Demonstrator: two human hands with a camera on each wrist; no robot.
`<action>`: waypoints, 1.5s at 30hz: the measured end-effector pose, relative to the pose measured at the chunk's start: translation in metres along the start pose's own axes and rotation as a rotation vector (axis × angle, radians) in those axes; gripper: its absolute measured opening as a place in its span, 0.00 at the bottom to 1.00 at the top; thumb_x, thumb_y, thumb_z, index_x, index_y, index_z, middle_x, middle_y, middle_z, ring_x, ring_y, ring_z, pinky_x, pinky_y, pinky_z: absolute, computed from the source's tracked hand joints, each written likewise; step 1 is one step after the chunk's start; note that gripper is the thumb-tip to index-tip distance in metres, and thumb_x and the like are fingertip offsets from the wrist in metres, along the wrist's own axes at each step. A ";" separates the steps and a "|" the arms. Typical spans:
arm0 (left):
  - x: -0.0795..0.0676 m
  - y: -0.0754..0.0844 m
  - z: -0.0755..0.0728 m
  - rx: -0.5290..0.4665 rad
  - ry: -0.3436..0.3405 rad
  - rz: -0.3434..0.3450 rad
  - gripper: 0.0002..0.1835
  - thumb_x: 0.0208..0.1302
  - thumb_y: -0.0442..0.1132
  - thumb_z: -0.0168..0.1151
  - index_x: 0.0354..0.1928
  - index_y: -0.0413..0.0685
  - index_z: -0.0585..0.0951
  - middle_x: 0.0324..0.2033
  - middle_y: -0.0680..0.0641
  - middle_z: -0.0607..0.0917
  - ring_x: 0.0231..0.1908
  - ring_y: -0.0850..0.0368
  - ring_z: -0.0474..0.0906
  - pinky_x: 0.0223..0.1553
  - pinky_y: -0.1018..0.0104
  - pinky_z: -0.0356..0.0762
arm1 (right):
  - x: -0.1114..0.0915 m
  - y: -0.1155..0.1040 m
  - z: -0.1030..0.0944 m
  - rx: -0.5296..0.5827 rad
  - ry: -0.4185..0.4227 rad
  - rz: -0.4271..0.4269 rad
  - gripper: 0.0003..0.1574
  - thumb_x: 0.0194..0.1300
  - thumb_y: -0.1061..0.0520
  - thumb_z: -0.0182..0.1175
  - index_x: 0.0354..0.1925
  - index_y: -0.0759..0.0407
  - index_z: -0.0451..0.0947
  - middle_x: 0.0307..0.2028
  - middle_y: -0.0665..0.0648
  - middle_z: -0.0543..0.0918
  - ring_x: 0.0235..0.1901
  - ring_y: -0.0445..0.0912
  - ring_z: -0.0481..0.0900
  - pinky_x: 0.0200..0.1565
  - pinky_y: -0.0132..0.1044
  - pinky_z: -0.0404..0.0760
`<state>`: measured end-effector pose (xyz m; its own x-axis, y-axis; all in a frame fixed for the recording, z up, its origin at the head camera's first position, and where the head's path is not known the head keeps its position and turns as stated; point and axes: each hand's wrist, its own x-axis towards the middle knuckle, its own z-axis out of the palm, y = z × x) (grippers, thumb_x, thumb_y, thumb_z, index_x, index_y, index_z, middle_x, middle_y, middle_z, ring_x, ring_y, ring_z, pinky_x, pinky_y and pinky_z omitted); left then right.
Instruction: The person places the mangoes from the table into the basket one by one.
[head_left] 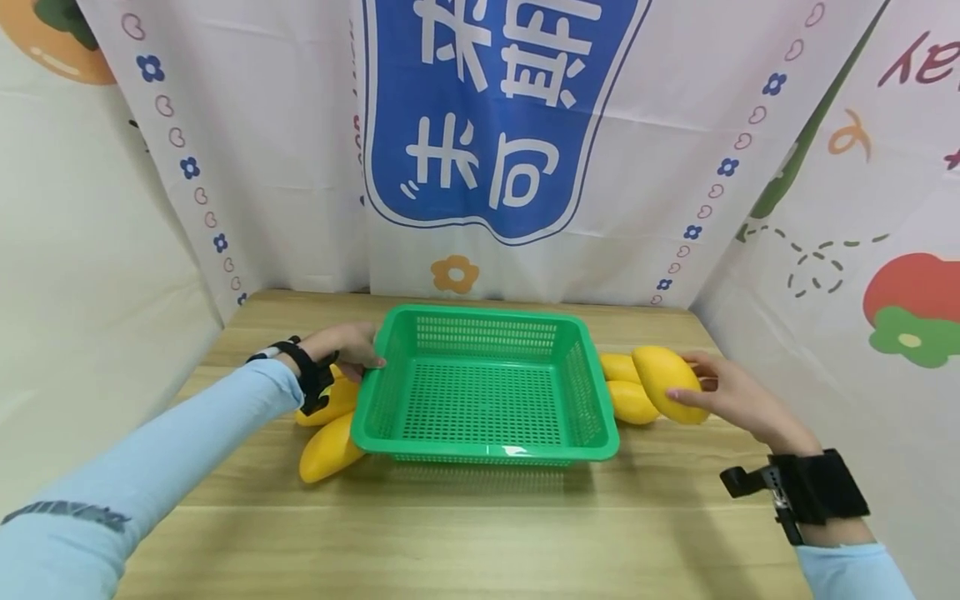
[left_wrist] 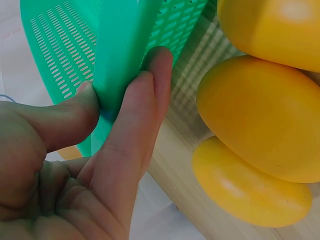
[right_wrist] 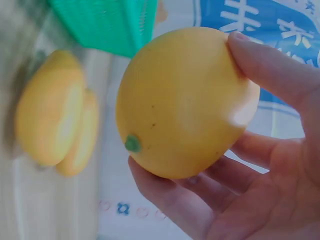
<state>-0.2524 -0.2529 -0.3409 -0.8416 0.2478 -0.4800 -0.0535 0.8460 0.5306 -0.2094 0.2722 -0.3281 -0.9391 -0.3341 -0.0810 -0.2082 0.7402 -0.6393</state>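
Observation:
A green plastic basket (head_left: 480, 404) with perforated walls stands mid-table, nothing inside it. My left hand (head_left: 348, 348) pinches its left rim, thumb on the inner side and fingers outside, as the left wrist view shows. In my right hand (head_left: 723, 392) a yellow mango (head_left: 666, 383) is held above the table, right of the basket. The right wrist view shows thumb and fingers curled round this mango (right_wrist: 187, 102), its small green stem end visible. Below it, two more mangoes (head_left: 632, 403) lie against the basket's right side.
Several mangoes lie left of the basket, the nearest one (head_left: 330, 450) by its front left corner; the left arm partly covers others. The wooden table (head_left: 465, 533) meets printed white cloth (head_left: 300, 208) at the back and sides.

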 end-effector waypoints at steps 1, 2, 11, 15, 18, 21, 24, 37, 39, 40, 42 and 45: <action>0.000 0.000 0.000 -0.004 -0.004 -0.001 0.07 0.67 0.34 0.53 0.38 0.35 0.75 0.22 0.48 0.78 0.18 0.61 0.75 0.25 0.69 0.81 | 0.003 -0.006 -0.001 0.006 -0.001 -0.006 0.45 0.61 0.40 0.60 0.66 0.62 0.58 0.58 0.69 0.70 0.53 0.64 0.73 0.44 0.47 0.80; -0.001 0.000 0.000 -0.007 -0.008 -0.001 0.07 0.67 0.34 0.53 0.38 0.35 0.75 0.22 0.47 0.78 0.18 0.61 0.75 0.25 0.68 0.81 | 0.006 -0.011 -0.002 0.010 -0.008 -0.009 0.45 0.61 0.40 0.60 0.66 0.61 0.58 0.58 0.67 0.71 0.54 0.63 0.73 0.45 0.47 0.80; 0.001 -0.001 0.000 0.005 -0.004 -0.017 0.08 0.67 0.34 0.53 0.38 0.34 0.75 0.22 0.47 0.79 0.18 0.61 0.75 0.25 0.69 0.81 | 0.042 -0.058 0.010 -0.064 -0.076 -0.140 0.40 0.57 0.39 0.63 0.62 0.53 0.65 0.53 0.57 0.77 0.51 0.54 0.75 0.49 0.47 0.78; 0.001 -0.002 0.001 -0.002 -0.010 -0.020 0.08 0.67 0.34 0.53 0.39 0.34 0.75 0.22 0.48 0.78 0.18 0.61 0.74 0.25 0.69 0.81 | 0.055 -0.079 0.018 -0.132 -0.147 -0.153 0.41 0.55 0.38 0.64 0.62 0.51 0.65 0.53 0.56 0.77 0.51 0.52 0.74 0.50 0.48 0.77; 0.001 -0.002 0.001 -0.001 -0.015 -0.026 0.07 0.67 0.33 0.53 0.38 0.33 0.75 0.22 0.48 0.78 0.17 0.61 0.75 0.24 0.69 0.81 | 0.066 -0.092 0.027 -0.190 -0.203 -0.170 0.42 0.54 0.39 0.65 0.62 0.52 0.65 0.55 0.59 0.76 0.52 0.53 0.73 0.52 0.51 0.75; 0.002 -0.003 0.001 -0.001 -0.019 -0.030 0.07 0.67 0.33 0.53 0.39 0.33 0.74 0.23 0.47 0.79 0.18 0.61 0.76 0.25 0.69 0.81 | 0.076 -0.102 0.039 -0.259 -0.254 -0.201 0.39 0.54 0.44 0.67 0.60 0.54 0.67 0.54 0.60 0.76 0.51 0.54 0.73 0.53 0.51 0.75; 0.003 -0.003 0.001 -0.007 -0.020 -0.031 0.08 0.67 0.33 0.52 0.39 0.32 0.74 0.25 0.45 0.80 0.20 0.59 0.78 0.27 0.68 0.82 | 0.085 -0.109 0.052 -0.317 -0.328 -0.213 0.36 0.53 0.48 0.68 0.59 0.55 0.69 0.52 0.60 0.77 0.50 0.53 0.74 0.51 0.50 0.76; 0.002 0.006 -0.004 0.018 -0.015 0.000 0.07 0.68 0.33 0.52 0.39 0.34 0.73 0.25 0.46 0.79 0.19 0.60 0.75 0.25 0.69 0.81 | 0.105 -0.127 0.082 -0.578 -0.594 -0.158 0.34 0.52 0.49 0.70 0.55 0.56 0.71 0.50 0.58 0.77 0.47 0.50 0.75 0.46 0.42 0.78; 0.002 0.006 -0.004 0.012 -0.018 -0.007 0.07 0.67 0.33 0.52 0.40 0.35 0.73 0.26 0.46 0.79 0.19 0.60 0.75 0.26 0.68 0.81 | 0.109 -0.129 0.086 -0.600 -0.644 -0.129 0.33 0.53 0.49 0.69 0.56 0.54 0.70 0.51 0.57 0.76 0.45 0.49 0.76 0.42 0.40 0.80; 0.002 0.005 -0.004 0.010 -0.017 -0.012 0.07 0.67 0.33 0.52 0.40 0.35 0.73 0.26 0.45 0.79 0.19 0.60 0.75 0.26 0.68 0.81 | 0.111 -0.131 0.087 -0.604 -0.665 -0.116 0.33 0.54 0.49 0.69 0.56 0.54 0.70 0.51 0.58 0.76 0.44 0.49 0.76 0.40 0.39 0.81; 0.002 0.005 -0.003 0.010 -0.015 -0.015 0.07 0.67 0.33 0.53 0.41 0.35 0.73 0.27 0.45 0.79 0.20 0.59 0.76 0.26 0.68 0.81 | 0.116 -0.133 0.092 -0.607 -0.700 -0.085 0.34 0.54 0.49 0.68 0.57 0.53 0.68 0.51 0.58 0.75 0.42 0.48 0.76 0.35 0.38 0.82; 0.002 0.004 -0.002 0.018 -0.007 -0.014 0.06 0.67 0.33 0.53 0.40 0.35 0.73 0.27 0.45 0.79 0.20 0.59 0.76 0.26 0.68 0.81 | 0.122 -0.133 0.099 -0.609 -0.739 -0.049 0.34 0.55 0.50 0.68 0.59 0.53 0.67 0.52 0.59 0.74 0.43 0.49 0.76 0.34 0.40 0.83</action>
<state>-0.2553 -0.2501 -0.3378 -0.8368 0.2389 -0.4926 -0.0557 0.8580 0.5106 -0.2690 0.0753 -0.3281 -0.5591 -0.5023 -0.6596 -0.5450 0.8222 -0.1642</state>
